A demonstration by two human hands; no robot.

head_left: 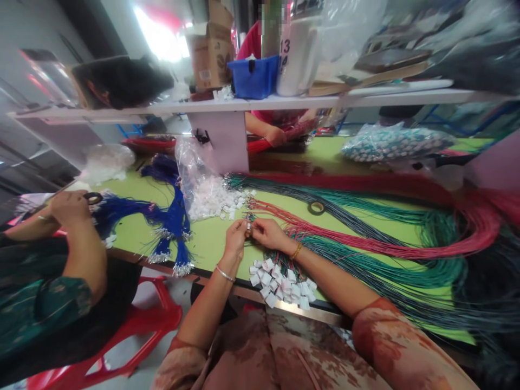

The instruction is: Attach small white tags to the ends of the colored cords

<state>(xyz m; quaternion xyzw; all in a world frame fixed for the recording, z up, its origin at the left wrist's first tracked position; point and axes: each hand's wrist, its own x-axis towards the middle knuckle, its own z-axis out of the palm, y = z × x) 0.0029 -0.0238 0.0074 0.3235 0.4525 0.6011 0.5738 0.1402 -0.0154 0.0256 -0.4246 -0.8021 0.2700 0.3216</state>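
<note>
My left hand (236, 238) is closed in a pinch on a small white connector (248, 225) above the table's front half. Close against it, my right hand (270, 236) has its fingertips pressed together at the same spot; what they grip is too small to make out, perhaps a thin wire end. Just beyond both hands lie the ends of red wires (280, 212), with green wires (325, 252) passing under my right wrist. A pile of white connectors (280, 281) with wires attached rests at the table edge below my right hand. Loose white connector housings (215, 200) spill from a clear bag beyond my left hand.
A roll of dark tape (316, 208) lies among the wires. Bundled blue wires (179, 222) are to the left, near a co-worker's hands (71, 208). Another person's hand (276, 136) works under the shelf (162, 110), which carries a blue bin (254, 78).
</note>
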